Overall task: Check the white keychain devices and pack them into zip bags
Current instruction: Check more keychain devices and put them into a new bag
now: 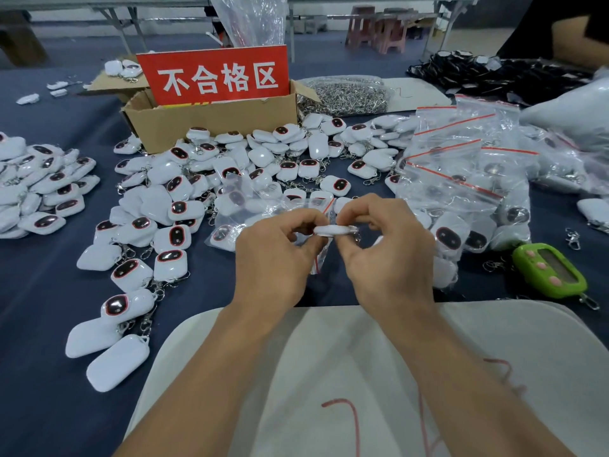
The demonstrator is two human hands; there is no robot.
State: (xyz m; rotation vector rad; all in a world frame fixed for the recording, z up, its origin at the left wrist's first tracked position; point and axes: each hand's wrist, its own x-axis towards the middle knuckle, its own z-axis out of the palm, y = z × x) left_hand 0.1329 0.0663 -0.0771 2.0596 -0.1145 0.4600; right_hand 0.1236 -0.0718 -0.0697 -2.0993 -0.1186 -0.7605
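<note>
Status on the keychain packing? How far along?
Done: a heap of filled zip bags lies at right. In hand: the left hand and right hand pinch one white device edge-on, with a zip bag held at it; whether it is inside yet is unclear. Left: the large loose pile at centre and a second pile at far left lie unbagged. Well short of finished.

Red sign, white characters: "不合格区". It stands in a cardboard box, well beyond and slightly left of where left hand and right hand pinch a white keychain device.
</note>
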